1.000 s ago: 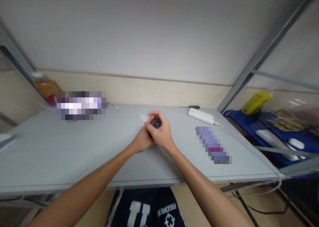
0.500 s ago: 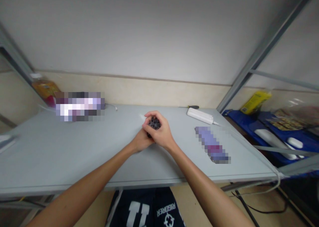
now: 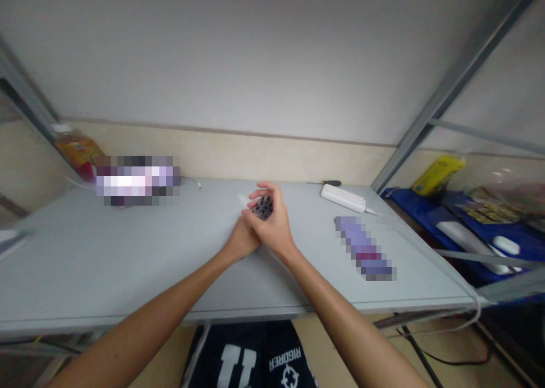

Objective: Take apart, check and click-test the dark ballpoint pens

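A dark, knobbly cluster of small black pieces (image 3: 263,207) sits between my two hands over the middle of the desk; its exact kind is not clear. My left hand (image 3: 244,237) lies underneath and holds it from below, its fingers mostly hidden. Cupped around the right side of the cluster is my right hand (image 3: 275,220), with fingers curled loosely over the far side and thumb on the near side. Just left of the fingers shows a small clear, whitish piece (image 3: 242,199), partly hidden.
On the grey desk (image 3: 128,263) a white power strip (image 3: 343,198), a screwdriver (image 3: 332,183) and a blurred-out phone-like item (image 3: 364,249) lie to the right. A bottle of orange liquid (image 3: 79,149) stands back left, beside a pixelated object (image 3: 138,182). A blue shelf (image 3: 409,206) adjoins on the right.
My right hand has opened a little and its fingers have lifted and spread farther apart around the dark cluster. The left hand stays almost in place.
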Demonstrator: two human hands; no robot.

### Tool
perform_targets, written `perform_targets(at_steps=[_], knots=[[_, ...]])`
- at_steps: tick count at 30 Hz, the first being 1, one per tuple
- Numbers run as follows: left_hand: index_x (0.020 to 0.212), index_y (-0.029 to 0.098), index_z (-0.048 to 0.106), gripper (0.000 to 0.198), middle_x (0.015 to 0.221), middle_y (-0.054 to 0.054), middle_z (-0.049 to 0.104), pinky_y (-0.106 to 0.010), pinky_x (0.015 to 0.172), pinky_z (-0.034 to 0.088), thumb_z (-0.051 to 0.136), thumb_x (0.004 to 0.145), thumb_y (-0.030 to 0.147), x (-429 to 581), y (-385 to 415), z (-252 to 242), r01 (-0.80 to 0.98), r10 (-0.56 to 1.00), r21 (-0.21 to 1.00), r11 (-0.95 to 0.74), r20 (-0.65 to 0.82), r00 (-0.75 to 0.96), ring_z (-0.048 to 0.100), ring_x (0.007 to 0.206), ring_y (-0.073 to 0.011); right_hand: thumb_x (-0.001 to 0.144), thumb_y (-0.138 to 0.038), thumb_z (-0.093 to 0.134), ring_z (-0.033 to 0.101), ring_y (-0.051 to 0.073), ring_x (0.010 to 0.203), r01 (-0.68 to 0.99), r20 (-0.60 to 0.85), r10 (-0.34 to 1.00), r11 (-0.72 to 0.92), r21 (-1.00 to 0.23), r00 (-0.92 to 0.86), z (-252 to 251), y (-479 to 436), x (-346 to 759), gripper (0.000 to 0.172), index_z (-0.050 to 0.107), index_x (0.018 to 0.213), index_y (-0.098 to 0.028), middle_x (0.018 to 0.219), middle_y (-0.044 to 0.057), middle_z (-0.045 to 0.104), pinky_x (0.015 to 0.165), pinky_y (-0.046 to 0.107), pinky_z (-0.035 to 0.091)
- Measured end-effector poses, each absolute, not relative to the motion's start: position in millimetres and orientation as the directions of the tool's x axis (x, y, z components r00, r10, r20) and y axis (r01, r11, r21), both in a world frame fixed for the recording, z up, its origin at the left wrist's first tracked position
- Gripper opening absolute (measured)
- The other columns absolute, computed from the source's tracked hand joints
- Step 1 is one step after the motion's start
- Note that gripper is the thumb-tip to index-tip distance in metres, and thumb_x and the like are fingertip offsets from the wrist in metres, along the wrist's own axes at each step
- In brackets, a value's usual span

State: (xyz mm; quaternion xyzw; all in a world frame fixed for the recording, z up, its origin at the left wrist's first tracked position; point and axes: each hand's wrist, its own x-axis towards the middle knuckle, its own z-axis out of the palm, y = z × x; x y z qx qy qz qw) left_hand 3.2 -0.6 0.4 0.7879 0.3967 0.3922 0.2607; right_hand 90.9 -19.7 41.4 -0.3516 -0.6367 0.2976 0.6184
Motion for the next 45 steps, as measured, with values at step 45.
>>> perform_targets(at_steps=[45], knots=[[0.089, 0.015, 0.054, 0.026, 0.081, -0.005, 0.064, -0.027, 0.062, 0.044, 0.061, 0.067, 0.028, -4.6, -4.2, 8.0, 0.622, 0.91, 0.665, -0.413, 0.275, 0.31, 0.06, 0.073, -0.0187, 0.061, -0.03, 0.061, 0.047, 0.011, 0.059, 0.111, 0.196, 0.954, 0.175, -0.978, 0.228, 15.9, 11.5, 103.7, 0.014, 0.055, 0.062, -0.018, 0.059, -0.005, 0.052, 0.06, 0.024, 0.04]])
